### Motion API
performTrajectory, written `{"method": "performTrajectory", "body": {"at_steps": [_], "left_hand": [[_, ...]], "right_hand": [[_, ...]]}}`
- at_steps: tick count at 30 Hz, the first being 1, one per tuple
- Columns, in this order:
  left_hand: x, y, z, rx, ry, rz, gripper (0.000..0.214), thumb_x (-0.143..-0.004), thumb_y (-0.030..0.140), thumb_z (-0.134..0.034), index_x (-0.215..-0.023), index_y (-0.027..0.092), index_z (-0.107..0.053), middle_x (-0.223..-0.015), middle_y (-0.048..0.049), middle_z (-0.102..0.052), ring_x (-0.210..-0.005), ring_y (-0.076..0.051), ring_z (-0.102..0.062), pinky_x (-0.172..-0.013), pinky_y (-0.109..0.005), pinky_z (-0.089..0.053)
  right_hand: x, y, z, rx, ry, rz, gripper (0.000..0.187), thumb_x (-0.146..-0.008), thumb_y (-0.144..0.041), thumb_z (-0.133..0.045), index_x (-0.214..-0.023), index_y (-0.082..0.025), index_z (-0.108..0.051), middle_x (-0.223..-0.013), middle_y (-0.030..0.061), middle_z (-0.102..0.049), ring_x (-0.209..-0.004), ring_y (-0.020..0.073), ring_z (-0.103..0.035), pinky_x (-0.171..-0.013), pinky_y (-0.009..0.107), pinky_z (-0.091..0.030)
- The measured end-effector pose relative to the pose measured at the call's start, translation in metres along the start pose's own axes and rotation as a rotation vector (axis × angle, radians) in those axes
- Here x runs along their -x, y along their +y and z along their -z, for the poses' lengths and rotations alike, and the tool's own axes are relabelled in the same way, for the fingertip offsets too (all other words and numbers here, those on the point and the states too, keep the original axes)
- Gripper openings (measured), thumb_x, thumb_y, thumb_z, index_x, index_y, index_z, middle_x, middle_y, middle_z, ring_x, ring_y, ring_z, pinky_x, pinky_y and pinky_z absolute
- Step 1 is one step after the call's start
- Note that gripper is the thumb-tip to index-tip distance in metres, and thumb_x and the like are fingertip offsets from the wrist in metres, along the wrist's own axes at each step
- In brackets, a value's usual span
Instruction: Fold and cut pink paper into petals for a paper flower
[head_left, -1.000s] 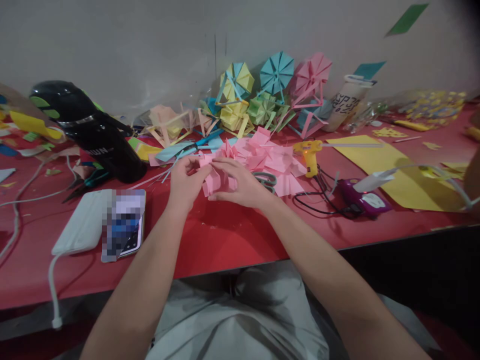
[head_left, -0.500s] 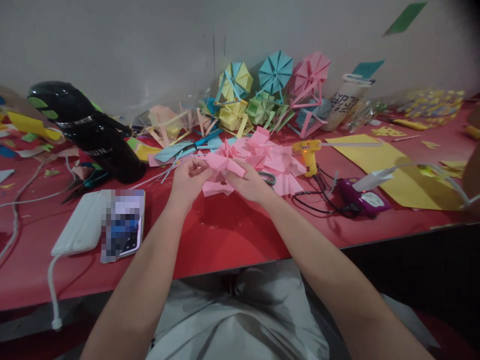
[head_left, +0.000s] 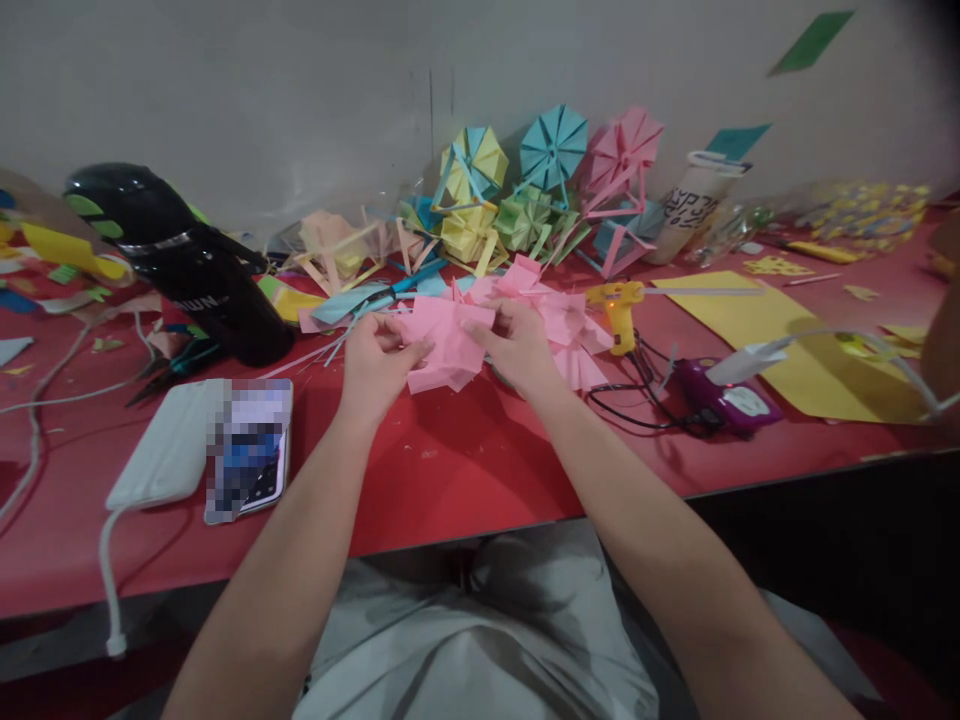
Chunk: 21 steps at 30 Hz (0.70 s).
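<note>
Both of my hands hold one folded pink paper piece [head_left: 447, 342] just above the red table [head_left: 450, 470]. My left hand [head_left: 375, 365] pinches its left edge, thumb on top. My right hand [head_left: 517, 345] grips its right edge with closed fingers. Behind the piece lies a heap of more pink folded papers [head_left: 555, 315]. Blue-handled scissors [head_left: 390, 290] lie just beyond my left hand.
A yellow glue gun [head_left: 619, 305] and black cables lie right of my hands, then a purple device [head_left: 724, 405] and a yellow sheet [head_left: 787, 340]. A phone [head_left: 247, 450] on a white power bank [head_left: 161, 450] lies left. Paper pinwheels [head_left: 551, 150] and a black bottle [head_left: 180, 260] stand behind.
The pink piece has been opened out wider and lifted slightly. My right hand moved right and away from the left, from covering the piece to gripping its right edge.
</note>
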<state>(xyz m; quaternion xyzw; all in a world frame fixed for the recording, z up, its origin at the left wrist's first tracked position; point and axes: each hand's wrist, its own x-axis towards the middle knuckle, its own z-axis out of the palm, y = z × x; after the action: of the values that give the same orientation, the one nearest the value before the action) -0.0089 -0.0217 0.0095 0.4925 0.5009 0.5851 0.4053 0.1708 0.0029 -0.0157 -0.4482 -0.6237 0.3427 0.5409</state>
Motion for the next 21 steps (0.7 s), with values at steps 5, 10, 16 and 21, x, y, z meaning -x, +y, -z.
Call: {"method": "performTrajectory", "body": {"at_steps": [5, 10, 16, 21], "left_hand": [[0.0014, 0.0018, 0.0015, -0.021, -0.015, -0.03, 0.037, -0.065, 0.02, -0.08, -0.078, 0.022, -0.046, -0.057, 0.0068, -0.059, -0.052, -0.013, -0.066, -0.053, -0.024, -0.06], [-0.0001, 0.0003, -0.0007, 0.002, 0.032, 0.059, 0.037, -0.067, 0.017, -0.074, -0.093, 0.021, -0.049, -0.07, 0.0032, -0.067, -0.056, -0.015, -0.069, -0.052, -0.026, -0.06], [-0.0007, -0.002, 0.0008, -0.035, -0.015, 0.032, 0.033, -0.067, 0.022, -0.072, -0.099, 0.017, -0.067, -0.081, -0.003, -0.07, -0.065, -0.016, -0.069, -0.057, -0.028, -0.061], [-0.0015, -0.0053, 0.0032, -0.058, -0.056, -0.009, 0.013, -0.067, 0.025, -0.069, -0.077, 0.017, -0.069, -0.069, 0.0, -0.067, -0.065, -0.015, -0.067, -0.061, -0.026, -0.062]], "right_hand": [[0.0026, -0.0037, 0.0004, -0.024, 0.005, 0.029, 0.024, -0.079, -0.037, -0.07, -0.094, -0.021, -0.059, -0.08, 0.002, -0.063, -0.07, 0.016, -0.058, -0.065, 0.032, -0.047], [0.0076, -0.0082, -0.0026, 0.114, 0.023, 0.073, 0.017, -0.086, -0.034, -0.061, -0.095, -0.023, -0.053, -0.068, -0.0037, -0.052, -0.059, 0.013, -0.046, -0.059, 0.029, -0.038], [0.0085, -0.0084, -0.0049, 0.18, 0.012, 0.152, 0.016, -0.09, -0.034, -0.057, -0.083, -0.024, -0.047, -0.073, -0.0013, -0.053, -0.067, 0.015, -0.048, -0.067, 0.032, -0.041], [0.0059, -0.0097, -0.0022, 0.15, 0.079, 0.174, 0.026, -0.088, -0.042, -0.061, -0.075, -0.022, -0.052, -0.082, 0.0034, -0.059, -0.082, 0.018, -0.054, -0.072, 0.033, -0.044]]}}
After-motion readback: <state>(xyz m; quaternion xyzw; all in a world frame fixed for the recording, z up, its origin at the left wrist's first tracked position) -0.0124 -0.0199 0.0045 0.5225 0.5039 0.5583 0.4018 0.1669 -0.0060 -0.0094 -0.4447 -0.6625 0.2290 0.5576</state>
